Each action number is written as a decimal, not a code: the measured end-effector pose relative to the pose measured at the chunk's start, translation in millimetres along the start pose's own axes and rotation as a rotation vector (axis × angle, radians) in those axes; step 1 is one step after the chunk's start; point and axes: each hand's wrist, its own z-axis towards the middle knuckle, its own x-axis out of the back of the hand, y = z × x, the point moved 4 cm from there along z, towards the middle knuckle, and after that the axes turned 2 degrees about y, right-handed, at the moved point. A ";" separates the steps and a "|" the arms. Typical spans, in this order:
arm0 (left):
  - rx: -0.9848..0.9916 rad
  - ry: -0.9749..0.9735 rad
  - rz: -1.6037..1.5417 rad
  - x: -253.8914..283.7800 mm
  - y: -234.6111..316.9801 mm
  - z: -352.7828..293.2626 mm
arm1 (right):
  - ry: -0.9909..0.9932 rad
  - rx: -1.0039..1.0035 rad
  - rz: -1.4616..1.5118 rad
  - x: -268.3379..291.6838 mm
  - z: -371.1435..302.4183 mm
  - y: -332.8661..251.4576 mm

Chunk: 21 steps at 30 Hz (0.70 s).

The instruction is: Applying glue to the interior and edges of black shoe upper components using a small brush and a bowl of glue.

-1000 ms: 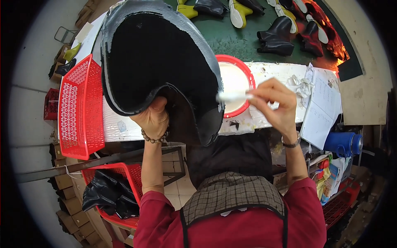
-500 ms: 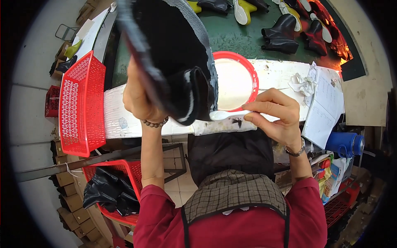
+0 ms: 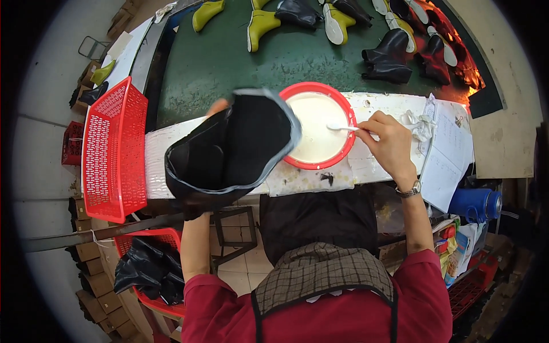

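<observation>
My left hand (image 3: 218,107) grips a black leather boot upper (image 3: 246,128) from behind and beneath. Most of that hand is hidden by the upper. Its wide opening faces up, with a whitish-grey band along the edge. Between the fingertips of my right hand (image 3: 389,140) is a small white brush (image 3: 345,128), thin-handled like a toothbrush. The brush's head lies over or in the creamy white liquid (image 3: 311,140), and I cannot tell how deep. A round red basin (image 3: 313,87) holds this liquid, and the upper's right edge overlaps the basin's left side.
Several black uppers (image 3: 389,57) and yellow-green boot forms (image 3: 262,27) lie on the green surface (image 3: 229,63), with an orange glow at far right. A red perforated basket (image 3: 123,154) stands left. Papers (image 3: 446,160), crumpled tissue (image 3: 420,126) and a blue bottle (image 3: 474,201) are right.
The brush has gone from the upper's edge up and right into the basin's area. The upper has been lowered and tilted, so its opening now shows in full.
</observation>
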 end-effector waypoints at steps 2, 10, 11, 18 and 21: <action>-0.005 0.001 -0.002 12.7 3.0 -16.1 | -0.076 -0.102 0.050 -1.7 -0.6 4.9; -0.009 -0.035 -0.021 -16.1 -6.2 -18.3 | 0.068 0.130 0.657 6.5 33.7 -40.0; -0.012 -0.034 -0.022 -20.1 -7.2 -20.0 | 0.057 0.156 0.621 4.9 36.5 -43.9; -0.035 -0.016 -0.027 -10.6 -13.2 -26.5 | -0.025 0.084 0.547 6.2 13.1 -27.8; -0.035 -0.026 -0.033 -17.8 -11.6 -23.8 | 0.072 0.201 0.497 9.4 32.9 -38.2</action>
